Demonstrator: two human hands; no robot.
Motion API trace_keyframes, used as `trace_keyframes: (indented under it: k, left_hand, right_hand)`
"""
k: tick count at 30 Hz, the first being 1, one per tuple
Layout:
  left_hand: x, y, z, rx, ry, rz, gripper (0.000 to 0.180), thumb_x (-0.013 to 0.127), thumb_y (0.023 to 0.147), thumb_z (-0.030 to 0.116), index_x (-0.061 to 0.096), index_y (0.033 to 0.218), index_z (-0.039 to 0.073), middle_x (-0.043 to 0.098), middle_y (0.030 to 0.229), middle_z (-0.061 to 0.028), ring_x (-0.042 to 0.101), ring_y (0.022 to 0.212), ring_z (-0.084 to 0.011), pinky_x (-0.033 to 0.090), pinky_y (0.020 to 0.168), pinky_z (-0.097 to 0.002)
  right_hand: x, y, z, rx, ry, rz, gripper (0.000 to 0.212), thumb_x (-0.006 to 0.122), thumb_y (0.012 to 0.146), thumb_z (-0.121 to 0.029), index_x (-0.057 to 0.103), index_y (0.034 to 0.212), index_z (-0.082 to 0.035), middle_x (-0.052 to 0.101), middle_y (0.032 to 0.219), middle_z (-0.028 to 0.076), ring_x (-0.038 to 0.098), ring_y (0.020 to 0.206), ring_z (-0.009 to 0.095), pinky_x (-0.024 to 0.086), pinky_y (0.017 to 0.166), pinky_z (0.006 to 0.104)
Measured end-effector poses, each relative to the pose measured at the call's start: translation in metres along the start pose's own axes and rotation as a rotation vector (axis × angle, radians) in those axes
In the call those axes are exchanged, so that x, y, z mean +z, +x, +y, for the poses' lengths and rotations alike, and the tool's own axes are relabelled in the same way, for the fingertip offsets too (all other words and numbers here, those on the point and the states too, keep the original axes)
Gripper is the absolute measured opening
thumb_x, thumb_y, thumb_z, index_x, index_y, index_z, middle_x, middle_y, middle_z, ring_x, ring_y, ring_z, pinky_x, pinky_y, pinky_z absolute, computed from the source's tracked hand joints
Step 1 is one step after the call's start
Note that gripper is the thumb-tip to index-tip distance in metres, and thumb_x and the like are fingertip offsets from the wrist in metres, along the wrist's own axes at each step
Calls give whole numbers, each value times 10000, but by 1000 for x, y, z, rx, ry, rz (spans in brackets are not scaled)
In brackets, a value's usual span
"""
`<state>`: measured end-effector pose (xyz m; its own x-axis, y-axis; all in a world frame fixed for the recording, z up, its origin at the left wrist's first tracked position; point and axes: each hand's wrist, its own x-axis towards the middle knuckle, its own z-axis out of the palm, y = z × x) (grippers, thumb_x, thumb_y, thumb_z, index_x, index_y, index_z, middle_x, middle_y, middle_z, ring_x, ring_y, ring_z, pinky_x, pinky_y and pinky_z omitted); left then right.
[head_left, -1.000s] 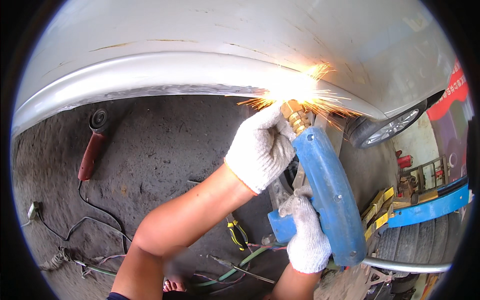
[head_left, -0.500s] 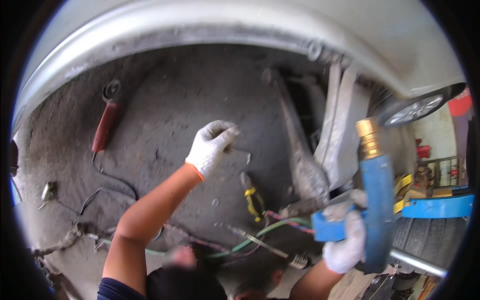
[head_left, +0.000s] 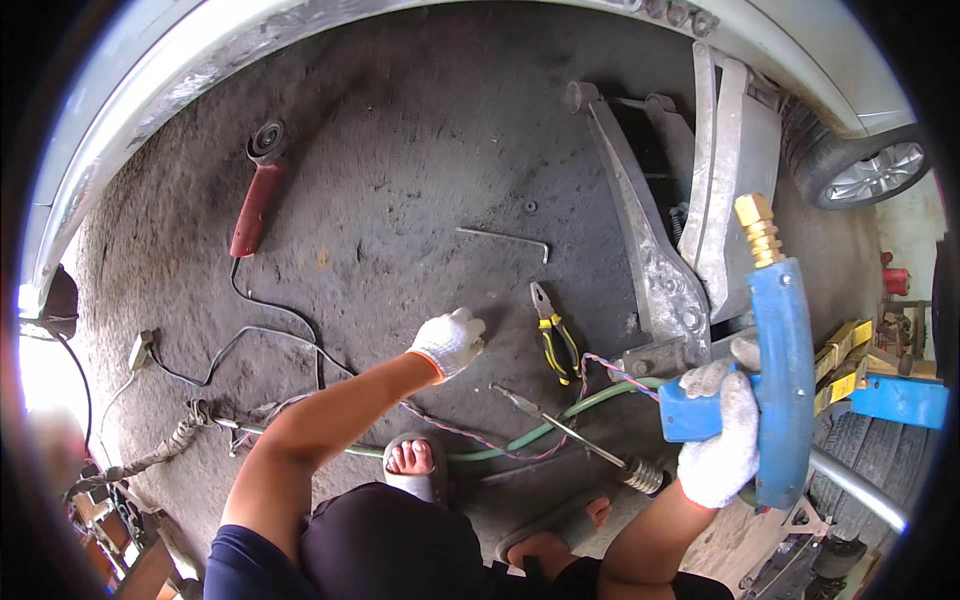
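My right hand (head_left: pixel 722 440), in a white knit glove, is wrapped round a blue torch handle (head_left: pixel 783 380) with a boxy blue side piece. A threaded brass fitting (head_left: pixel 760 230) points up from its far end. My left hand (head_left: pixel 450 343), gloved too, is low over the floor with its fingers curled in; whatever is under the fingertips is hidden. To its right lie yellow-and-black pliers (head_left: pixel 556 345). Beyond the left hand is a bent hex key (head_left: pixel 505 238), with a small ring or nut (head_left: pixel 531 207) farther off. A chipping hammer with a coiled handle (head_left: pixel 600 452) lies nearer me.
A red angle grinder (head_left: pixel 258 205) lies far left, its black cord trailing toward me. A green hose (head_left: pixel 540 432) and twisted wires cross near my foot (head_left: pixel 412 465). A metal jack (head_left: pixel 660 240) stands right, under the silver car body (head_left: pixel 180 90). Stacked tyres (head_left: pixel 885 480) stand at right.
My view has shifted. My left hand has come nearer me, from beside the hex key to left of the pliers, over where a small ring lay. The right hand keeps the torch handle.
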<state>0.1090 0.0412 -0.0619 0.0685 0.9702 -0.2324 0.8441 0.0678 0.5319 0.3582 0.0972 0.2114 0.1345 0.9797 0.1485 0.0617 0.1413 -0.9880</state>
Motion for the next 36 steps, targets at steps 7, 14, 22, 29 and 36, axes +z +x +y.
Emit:
trace_keyframes:
  k: [7,14,22,29,36]
  left_hand:
    - [7,8,-1,-15,68,-29,193,651,850,234,626,977,91,634,956,-194,662,865,-424,541,744,-508]
    - [6,10,8,26,158,-117,225,640,850,198,605,1028,65,644,958,-237,664,886,-443,545,760,-515]
    - [-16,15,21,-34,6,-190,241,661,846,168,660,1035,18,673,1003,-242,677,890,-429,562,766,-476]
    - [-148,32,66,-232,-1688,125,124,677,935,97,687,1012,-1,682,879,-56,667,777,-174,586,694,-308]
    - [-218,36,108,159,-1957,356,95,680,924,118,677,987,48,685,965,-48,654,872,-170,558,791,-362]
  right_hand:
    - [-3,-6,-3,2,-94,56,287,567,911,-98,574,1161,41,620,778,127,591,687,202,502,674,343]
    - [-34,-11,22,-44,-191,94,376,787,848,-70,652,1170,67,714,1111,149,690,928,181,559,842,337]
    - [-23,-12,9,42,-128,-25,325,760,861,-45,656,1158,38,722,1018,105,683,861,162,562,781,323]
    - [-4,-11,5,128,42,-161,270,675,915,-46,601,1161,37,670,895,98,641,776,165,529,756,318]
    - [20,-1,4,399,155,-445,263,679,901,-69,606,1131,37,672,881,89,656,805,162,529,789,327]
